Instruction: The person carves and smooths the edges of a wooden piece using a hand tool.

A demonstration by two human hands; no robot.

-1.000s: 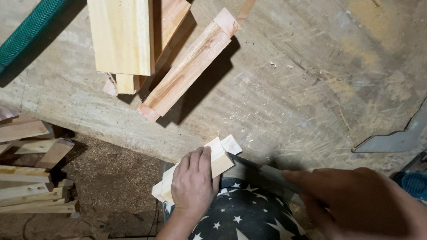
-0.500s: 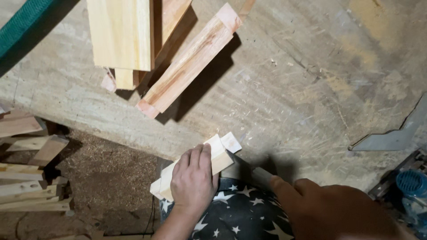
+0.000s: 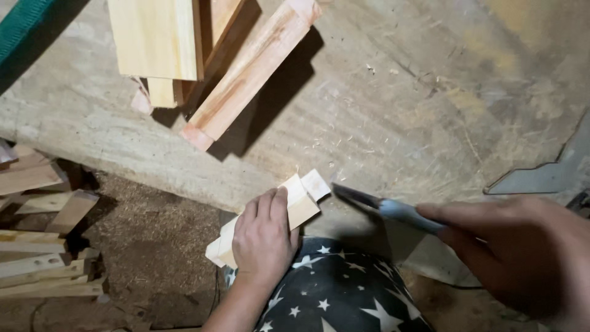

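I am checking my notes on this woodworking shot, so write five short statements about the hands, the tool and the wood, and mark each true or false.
1. The left hand presses down on a small pale wood block. True.
2. The right hand holds a hammer. False: it holds a slim chisel-like tool with a dark blade.
3. The tool's tip points toward the block's end. True.
4. The long boards lie right beside the left hand. False: they lie at the top of the view, well apart from it.
5. Offcuts of wood are piled at the lower right. False: they are piled at the left edge, on the sawdust.
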